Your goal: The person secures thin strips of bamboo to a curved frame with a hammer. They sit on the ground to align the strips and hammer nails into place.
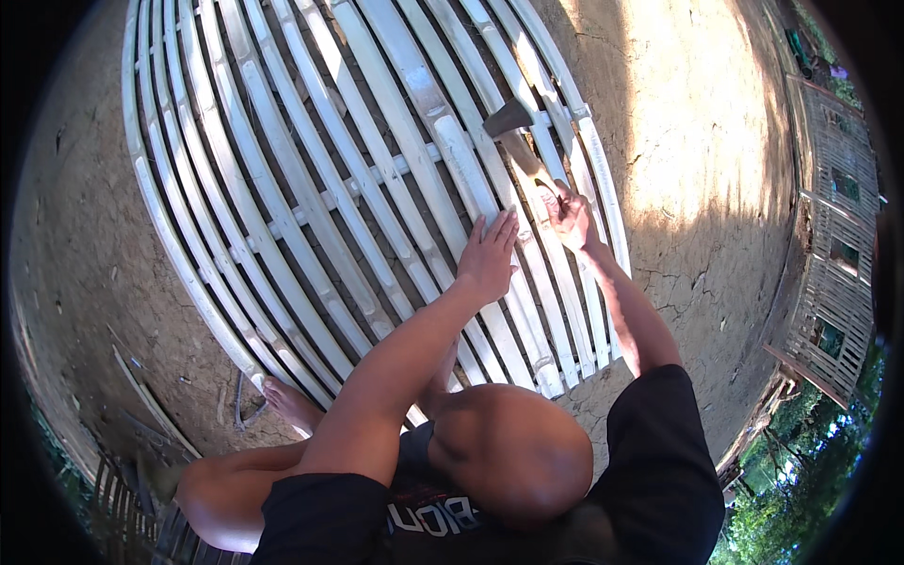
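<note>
Dry, cracked earth (702, 254) surrounds a panel of pale slats (460, 155), where the left hand (487, 259) rests near the middle of the frame, fingers slightly spread. Upper right of centre is a hatchet (516, 145), its handle (527, 163) apparently gripped by the curled fingers of the right hand (571, 221).

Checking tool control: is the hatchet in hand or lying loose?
In hand: the right hand is closed around the near end of the hatchet.
</note>
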A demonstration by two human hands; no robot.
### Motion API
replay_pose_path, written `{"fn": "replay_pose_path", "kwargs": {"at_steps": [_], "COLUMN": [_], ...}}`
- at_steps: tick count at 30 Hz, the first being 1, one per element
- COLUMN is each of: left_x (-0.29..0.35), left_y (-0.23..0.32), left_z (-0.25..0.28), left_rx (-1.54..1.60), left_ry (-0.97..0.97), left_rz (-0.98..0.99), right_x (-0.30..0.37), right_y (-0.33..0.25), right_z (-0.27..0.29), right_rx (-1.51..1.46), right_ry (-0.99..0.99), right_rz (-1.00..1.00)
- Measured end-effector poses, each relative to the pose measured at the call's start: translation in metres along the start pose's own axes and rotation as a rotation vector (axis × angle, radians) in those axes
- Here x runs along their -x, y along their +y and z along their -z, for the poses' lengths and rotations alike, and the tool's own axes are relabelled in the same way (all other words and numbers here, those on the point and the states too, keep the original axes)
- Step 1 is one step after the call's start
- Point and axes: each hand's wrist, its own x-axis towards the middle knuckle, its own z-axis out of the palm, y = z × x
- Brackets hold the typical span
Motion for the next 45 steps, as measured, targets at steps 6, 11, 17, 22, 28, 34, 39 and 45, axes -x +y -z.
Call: {"fn": "replay_pose_path", "kwargs": {"at_steps": [6,11,17,22,28,34,39,45], "left_x": [-0.014,-0.031,-0.062,-0.050,-0.059,-0.058,-0.057,-0.054], "left_y": [0.009,0.009,0.028,0.011,0.021,0.022,0.026,0.022], "left_z": [0.005,0.004,0.004,-0.001,0.001,0.005,0.000,0.011], "left_rx": [0.044,0.026,-0.044,-0.095,-0.122,-0.135,-0.168,-0.154], "left_ry": [0.037,0.252,0.156,0.118,0.085,0.029,0.010,-0.071], "left_rz": [-0.003,-0.054,-0.134,-0.093,-0.114,-0.102,-0.097,-0.065], "right_x": [0.013,-0.008,-0.023,-0.044,-0.042,-0.031,-0.034,-0.049], "right_y": [0.037,-0.027,0.042,0.005,0.048,-0.025,0.012,-0.069], "right_z": [-0.013,0.020,0.018,0.022,0.017,0.015,0.016,0.039], "right_rx": [-0.051,0.157,0.307,-0.010,0.534,0.053,0.296,-0.367], "right_ry": [0.034,0.184,0.036,0.072,0.003,0.260,0.019,0.188], "right_rz": [-0.045,-0.021,-0.035,-0.147,0.185,0.016,0.017,-0.216]}}
